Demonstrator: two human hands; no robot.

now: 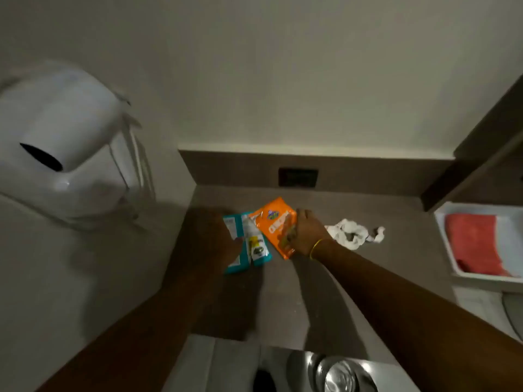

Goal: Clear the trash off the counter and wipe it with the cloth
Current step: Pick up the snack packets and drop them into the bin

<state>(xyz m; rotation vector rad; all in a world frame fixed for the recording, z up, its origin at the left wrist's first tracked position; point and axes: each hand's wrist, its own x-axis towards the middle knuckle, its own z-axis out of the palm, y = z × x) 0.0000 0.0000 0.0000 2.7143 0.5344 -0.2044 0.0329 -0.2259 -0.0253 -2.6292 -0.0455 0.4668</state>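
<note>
A: Both hands are reaching onto the desk (396, 267) for the wrappers. The right hand (304, 233) is lying over the lower right edge of the orange packet (271, 222), fingers curled around that edge, though I'm not able to tell whether it is actually pinching yet. The left hand (223, 244) is sitting in shadow against the teal packet (243, 244), which has a small white tube-like item lying across it; whether it's spread or gripping, I cannot tell.

B: So how should the pick-up go?

A: I'm thinking it is best to gather both packets flat and slide them together, since thin wrappers are going to buckle if pinched at one corner. The crumpled white tissue (353, 233) is lying just right of the right hand, apart from the packets, so it's waiting for a second grab.

B: And the cloth?

A: A red cloth (475, 244) is resting folded in a white tray (444, 241) at the far right, well apart from the trash.

B: What's the room showing?

A: The desk is brownish-grey and looking faintly dusty, running back to a pale wall with a dark outlet plate (298, 177). A white dispenser (62, 145) is hanging on the left, and a shiny metal fitting (336, 374) is showing at the bottom.
</note>
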